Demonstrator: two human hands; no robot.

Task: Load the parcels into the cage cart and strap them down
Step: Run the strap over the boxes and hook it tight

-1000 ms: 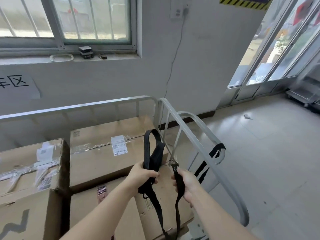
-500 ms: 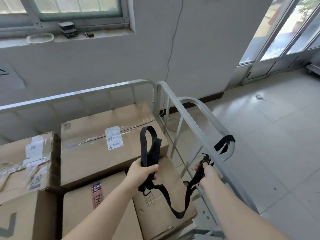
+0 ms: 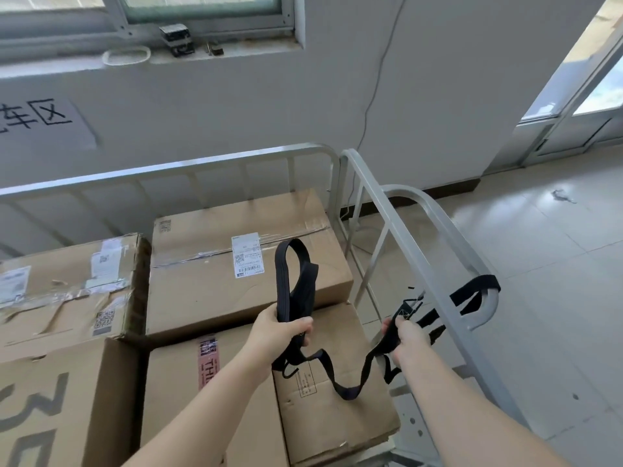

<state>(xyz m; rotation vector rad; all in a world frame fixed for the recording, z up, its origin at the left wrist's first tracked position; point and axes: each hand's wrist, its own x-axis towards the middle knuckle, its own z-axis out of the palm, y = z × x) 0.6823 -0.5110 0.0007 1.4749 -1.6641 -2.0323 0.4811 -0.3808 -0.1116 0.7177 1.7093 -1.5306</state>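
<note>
From the head view, the left hand (image 3: 279, 335) is curled round a folded bundle of the black strap (image 3: 282, 281) above the parcels (image 3: 219, 288) stacked in the cage cart (image 3: 421, 251). The right hand (image 3: 404, 338) grips another stretch of it just beside the side rail, slack sagging between. The webbing looks light, limp and tangle-prone, so it is probably best held close to its end and paid out gradually.

A paper sign (image 3: 43, 121) with black characters is stuck on the grey wall (image 3: 236, 106), and a thin cable (image 3: 377, 82) hangs down that wall. A small black-and-white object (image 3: 177, 40) sits on the windowsill (image 3: 242, 51) beside a white ring (image 3: 126, 55).
</note>
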